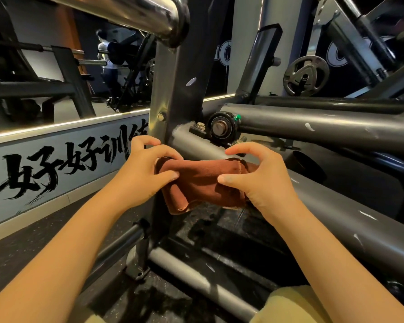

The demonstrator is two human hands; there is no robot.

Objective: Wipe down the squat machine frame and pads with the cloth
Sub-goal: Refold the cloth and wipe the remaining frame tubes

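A brown cloth [201,183] hangs bunched between my two hands, just in front of the grey squat machine frame [313,127]. My left hand [147,173] pinches the cloth's left end with thumb and curled fingers, close to the upright post [170,94]. On the right end, my right hand [259,178] holds the cloth, its thumb on the fabric and its fingers arched above it. The cloth lies against the slanted grey tube [196,148] below the bearing bolt [219,128]. No pads are in view.
A chrome bar [131,10] crosses overhead at top left. A weight plate [306,74] hangs at the back right. Low frame tubes [201,283] run over the dark rubber floor. A mirror wall with painted lettering [56,164] stands to the left, reflecting a person.
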